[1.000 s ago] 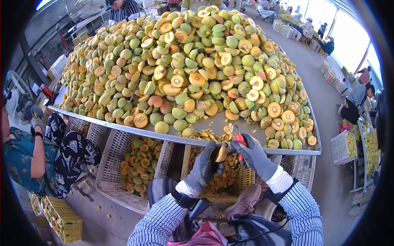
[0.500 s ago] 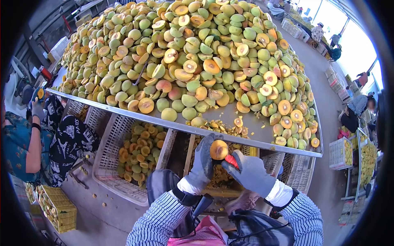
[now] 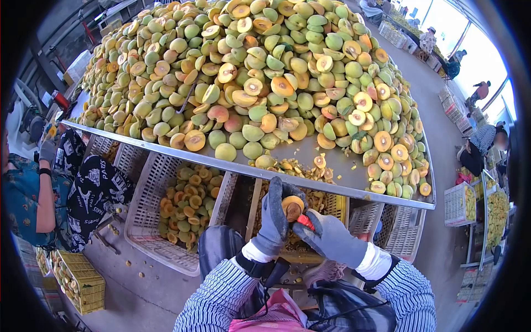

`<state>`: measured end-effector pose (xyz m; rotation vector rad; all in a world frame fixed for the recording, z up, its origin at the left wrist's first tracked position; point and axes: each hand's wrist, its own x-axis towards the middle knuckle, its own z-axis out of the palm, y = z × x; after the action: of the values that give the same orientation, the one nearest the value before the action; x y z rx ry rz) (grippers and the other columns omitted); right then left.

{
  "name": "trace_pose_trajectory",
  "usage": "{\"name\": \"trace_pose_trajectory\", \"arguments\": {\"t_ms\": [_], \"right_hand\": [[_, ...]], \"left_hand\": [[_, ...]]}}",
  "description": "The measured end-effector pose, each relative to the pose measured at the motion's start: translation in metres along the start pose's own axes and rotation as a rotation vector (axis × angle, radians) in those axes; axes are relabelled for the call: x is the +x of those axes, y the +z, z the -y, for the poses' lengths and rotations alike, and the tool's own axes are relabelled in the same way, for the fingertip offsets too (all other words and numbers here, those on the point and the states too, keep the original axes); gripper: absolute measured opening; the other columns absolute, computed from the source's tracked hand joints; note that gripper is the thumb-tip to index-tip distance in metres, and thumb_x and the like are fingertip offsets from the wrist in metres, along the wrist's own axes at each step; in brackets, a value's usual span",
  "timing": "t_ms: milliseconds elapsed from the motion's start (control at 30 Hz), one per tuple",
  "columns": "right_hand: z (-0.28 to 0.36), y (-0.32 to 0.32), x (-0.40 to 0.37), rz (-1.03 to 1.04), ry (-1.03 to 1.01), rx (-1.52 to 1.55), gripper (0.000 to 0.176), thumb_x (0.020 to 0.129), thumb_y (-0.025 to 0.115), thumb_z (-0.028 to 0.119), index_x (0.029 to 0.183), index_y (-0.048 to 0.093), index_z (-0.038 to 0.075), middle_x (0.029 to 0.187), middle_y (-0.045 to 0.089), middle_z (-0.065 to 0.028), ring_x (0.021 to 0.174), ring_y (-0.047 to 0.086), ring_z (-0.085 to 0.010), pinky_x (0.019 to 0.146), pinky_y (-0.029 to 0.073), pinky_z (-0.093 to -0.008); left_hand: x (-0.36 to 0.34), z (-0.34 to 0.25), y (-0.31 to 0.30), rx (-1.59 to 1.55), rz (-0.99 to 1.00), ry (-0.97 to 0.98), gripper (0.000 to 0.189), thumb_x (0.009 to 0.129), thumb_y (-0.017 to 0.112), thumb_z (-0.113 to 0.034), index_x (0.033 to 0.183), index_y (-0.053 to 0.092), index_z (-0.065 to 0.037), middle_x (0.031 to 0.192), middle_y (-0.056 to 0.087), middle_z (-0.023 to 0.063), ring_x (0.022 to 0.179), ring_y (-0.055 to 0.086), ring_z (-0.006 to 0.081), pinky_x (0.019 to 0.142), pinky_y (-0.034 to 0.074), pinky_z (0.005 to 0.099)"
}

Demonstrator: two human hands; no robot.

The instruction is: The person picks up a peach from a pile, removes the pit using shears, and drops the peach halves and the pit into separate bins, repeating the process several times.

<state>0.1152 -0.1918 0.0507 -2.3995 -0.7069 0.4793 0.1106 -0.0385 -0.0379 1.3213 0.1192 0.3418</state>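
In my gloved left hand (image 3: 272, 217) is a peach half (image 3: 292, 206), gripped by the fingers with its cut face turned up and a brown centre showing. My gloved right hand (image 3: 333, 239) is closed around a small tool with a red handle (image 3: 305, 222). The tool's tip is at the peach half's lower right edge, and its working end is hidden. Both hands are just in front of the metal table's edge (image 3: 243, 173). A large heap of whole and halved peaches (image 3: 249, 83) covers the table beyond them.
Beneath the table, a white crate (image 3: 145, 218) holds peach halves (image 3: 189, 205), and a yellow crate (image 3: 340, 208) holds scraps. Chopped bits (image 3: 298, 167) lie near the table edge. A co-worker (image 3: 41, 193) sits at the left beside a yellow crate (image 3: 88, 282). More people and crates line the right.
The peach half has tilted in my left hand, and its brown centre now shows. My right hand has shifted slightly down with the red-handled tool.
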Motion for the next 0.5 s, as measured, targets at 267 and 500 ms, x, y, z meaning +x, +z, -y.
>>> {"name": "trace_pose_trajectory", "arguments": {"t_ms": [267,500], "right_hand": [[-0.016,-0.006,-0.005,0.588,0.505,1.379,0.05,0.095,0.058,0.052,0.101,0.058,0.003,0.07,0.054,-0.001,0.058,0.051,-0.0084,0.051,0.04,-0.0237],[-0.023,-0.003,0.0,0.448,0.26,0.792,0.048,0.096,0.055,0.052,0.095,0.061,0.005,0.066,0.055,-0.0006,0.05,0.05,-0.0083,0.044,0.036,-0.0231]], "left_hand": [[-0.001,-0.029,0.016,-0.05,0.033,-0.002,0.043,0.101,0.047,-0.035,0.087,0.065,0.002,0.075,0.066,0.0079,0.068,0.062,0.0156,0.061,0.049,0.0291],[0.011,-0.035,0.009,-0.109,0.242,-0.028,0.064,0.103,0.036,-0.051,0.089,0.066,0.003,0.076,0.067,0.0095,0.069,0.062,0.0164,0.065,0.048,0.0274]]}}
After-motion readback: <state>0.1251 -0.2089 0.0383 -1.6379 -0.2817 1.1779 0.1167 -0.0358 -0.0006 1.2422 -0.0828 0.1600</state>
